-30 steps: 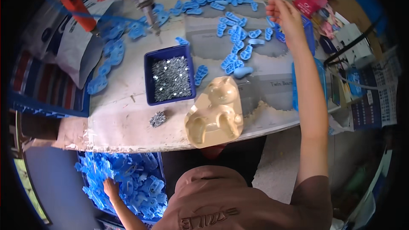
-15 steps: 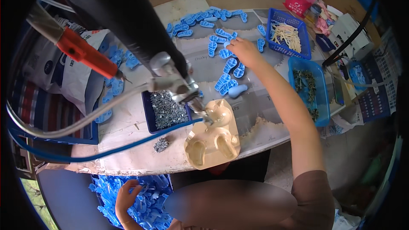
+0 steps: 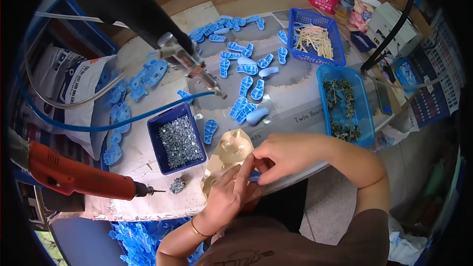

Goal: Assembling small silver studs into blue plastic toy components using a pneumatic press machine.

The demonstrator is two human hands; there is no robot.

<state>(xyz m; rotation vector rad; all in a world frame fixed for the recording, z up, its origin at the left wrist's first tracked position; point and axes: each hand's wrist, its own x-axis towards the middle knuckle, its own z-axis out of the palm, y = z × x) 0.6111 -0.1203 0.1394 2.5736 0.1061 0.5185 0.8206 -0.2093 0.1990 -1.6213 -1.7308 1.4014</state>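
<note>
Blue plastic part: located at the right edge of the cream molded fixture, between the fingers of the two hands and largely covered by them. Right hand: at the right of the fixture, thumb and fingers bent inward, tips against the visible end of the part; whether they are pinched on it cannot be told. Left hand: at the near end of the fixture, fingers extended across its lower recesses, tips meeting those of the right hand; its grip on the part is hidden. Surrounding items are referenced to the fixture. Left: purple bin of small metal pieces, a small metal heap on the table, and, further left, a red power driver, bit toward the fixture. Beyond: loose blue foot-shaped parts. Beyond and to the left: a black tool with metal tip, raised. Beyond and to the right: blue tray of dark pieces and blue basket of pale sticks.
</note>
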